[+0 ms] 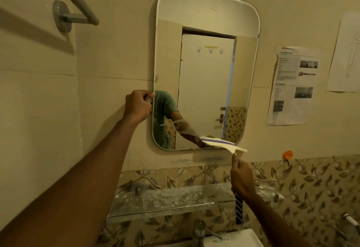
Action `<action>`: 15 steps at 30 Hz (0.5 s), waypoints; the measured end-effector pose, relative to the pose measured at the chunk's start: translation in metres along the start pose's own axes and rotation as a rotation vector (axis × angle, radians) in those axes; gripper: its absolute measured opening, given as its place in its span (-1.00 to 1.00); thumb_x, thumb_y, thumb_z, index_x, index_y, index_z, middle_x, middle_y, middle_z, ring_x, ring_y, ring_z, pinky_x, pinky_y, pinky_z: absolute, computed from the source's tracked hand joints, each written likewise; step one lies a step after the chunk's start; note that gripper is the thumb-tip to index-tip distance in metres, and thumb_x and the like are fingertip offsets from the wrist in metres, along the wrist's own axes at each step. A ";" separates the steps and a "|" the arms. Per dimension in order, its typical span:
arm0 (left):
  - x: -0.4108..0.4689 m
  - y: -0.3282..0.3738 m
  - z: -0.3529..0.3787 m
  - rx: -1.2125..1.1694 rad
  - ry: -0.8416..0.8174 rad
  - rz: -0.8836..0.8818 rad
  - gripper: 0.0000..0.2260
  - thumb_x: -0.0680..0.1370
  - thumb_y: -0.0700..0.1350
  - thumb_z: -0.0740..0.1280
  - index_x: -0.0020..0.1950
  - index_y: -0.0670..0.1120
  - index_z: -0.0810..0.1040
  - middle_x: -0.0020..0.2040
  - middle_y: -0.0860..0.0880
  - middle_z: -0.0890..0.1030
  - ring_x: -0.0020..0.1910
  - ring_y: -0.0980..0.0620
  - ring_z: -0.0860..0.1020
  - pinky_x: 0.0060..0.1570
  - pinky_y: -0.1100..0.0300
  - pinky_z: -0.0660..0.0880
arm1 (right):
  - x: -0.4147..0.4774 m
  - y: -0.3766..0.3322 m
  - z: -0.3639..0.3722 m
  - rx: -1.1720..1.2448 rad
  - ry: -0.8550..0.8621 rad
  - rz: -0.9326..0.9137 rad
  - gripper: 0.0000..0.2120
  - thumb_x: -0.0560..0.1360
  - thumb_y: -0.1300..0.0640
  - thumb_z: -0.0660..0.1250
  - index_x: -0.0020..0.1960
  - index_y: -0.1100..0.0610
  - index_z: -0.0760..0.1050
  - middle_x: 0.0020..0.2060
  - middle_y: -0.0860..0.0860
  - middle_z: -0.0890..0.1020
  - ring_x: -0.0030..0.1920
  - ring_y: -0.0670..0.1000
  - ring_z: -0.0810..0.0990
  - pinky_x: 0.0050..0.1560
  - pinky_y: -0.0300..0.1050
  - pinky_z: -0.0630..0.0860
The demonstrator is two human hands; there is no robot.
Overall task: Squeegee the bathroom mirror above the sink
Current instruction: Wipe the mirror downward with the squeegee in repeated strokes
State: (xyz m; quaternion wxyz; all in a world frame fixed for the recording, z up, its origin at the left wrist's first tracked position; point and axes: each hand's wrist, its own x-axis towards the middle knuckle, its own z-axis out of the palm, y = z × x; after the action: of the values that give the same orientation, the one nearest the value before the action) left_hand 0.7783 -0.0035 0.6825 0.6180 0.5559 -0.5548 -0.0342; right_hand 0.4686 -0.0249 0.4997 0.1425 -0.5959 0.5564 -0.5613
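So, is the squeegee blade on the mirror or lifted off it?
On it: the squeegee blade meets its own reflection at the bottom edge of the mirror.

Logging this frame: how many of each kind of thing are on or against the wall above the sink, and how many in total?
Rounded frameless wall mirror: 1
White squeegee with striped handle: 1
Grey metal towel bar: 1
Paper sheets stuck to the wall, one printed, one a line drawing: 2
Clear glass shelf: 1
Small orange wall fitting: 1
Total: 7
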 end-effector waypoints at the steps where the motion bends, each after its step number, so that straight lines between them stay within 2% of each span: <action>1: 0.000 0.000 0.000 -0.005 -0.005 -0.007 -0.81 0.59 -0.09 0.29 0.10 -0.13 0.63 -0.08 -0.16 0.68 -0.13 -0.10 0.67 -0.02 -0.08 0.63 | 0.001 -0.006 -0.003 0.002 -0.006 -0.020 -0.50 0.64 -0.09 0.00 -0.37 0.14 0.35 -0.56 0.03 0.39 -0.62 -0.05 0.35 -0.52 -0.07 0.37; 6: 0.001 -0.001 0.000 -0.015 -0.006 -0.014 -0.81 0.59 -0.09 0.30 0.11 -0.12 0.62 -0.08 -0.12 0.67 -0.15 -0.05 0.67 -0.03 -0.05 0.64 | 0.042 -0.076 -0.019 0.098 0.033 -0.201 -0.50 0.64 -0.10 0.00 -0.21 0.24 0.46 -0.42 0.21 0.51 -0.50 0.13 0.43 -0.50 0.11 0.50; 8: 0.001 -0.001 0.000 -0.003 -0.008 -0.009 -0.82 0.59 -0.08 0.30 0.11 -0.11 0.62 -0.09 -0.11 0.67 -0.16 -0.03 0.67 -0.03 -0.03 0.64 | 0.049 -0.099 -0.013 0.071 0.037 -0.253 -0.49 0.65 -0.09 -0.01 -0.25 0.23 0.45 -0.46 0.14 0.46 -0.49 0.10 0.42 -0.49 0.03 0.46; 10: 0.001 -0.001 0.001 0.006 -0.008 -0.004 -0.82 0.59 -0.07 0.29 0.08 -0.12 0.63 -0.10 -0.12 0.68 -0.15 -0.05 0.67 -0.03 -0.04 0.64 | 0.039 -0.096 0.002 0.010 0.050 -0.264 -0.53 0.66 -0.05 -0.01 -0.35 0.09 0.37 -0.52 -0.01 0.38 -0.55 -0.09 0.33 -0.57 -0.15 0.31; 12: 0.001 -0.002 0.001 0.015 0.003 0.001 -0.80 0.59 -0.07 0.29 0.06 -0.14 0.64 -0.10 -0.15 0.68 -0.14 -0.08 0.67 -0.02 -0.06 0.63 | 0.016 -0.078 0.024 -0.022 0.057 -0.246 -0.56 0.66 -0.02 -0.01 -0.37 0.00 0.30 -0.54 -0.05 0.36 -0.60 -0.15 0.27 -0.62 -0.33 0.19; 15: 0.002 -0.003 0.001 0.005 0.002 -0.001 -0.80 0.59 -0.06 0.29 0.05 -0.14 0.64 -0.11 -0.16 0.68 -0.15 -0.09 0.67 -0.04 -0.06 0.64 | -0.015 -0.056 0.043 -0.021 0.027 -0.175 -0.56 0.66 -0.02 0.00 -0.37 0.02 0.33 -0.54 -0.04 0.41 -0.60 -0.14 0.36 -0.61 -0.32 0.29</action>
State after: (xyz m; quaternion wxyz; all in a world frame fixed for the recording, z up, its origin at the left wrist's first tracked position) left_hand 0.7796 -0.0064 0.6815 0.6173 0.5577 -0.5539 -0.0327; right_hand 0.5365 -0.0129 0.5225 0.0790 -0.6360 0.5099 -0.5738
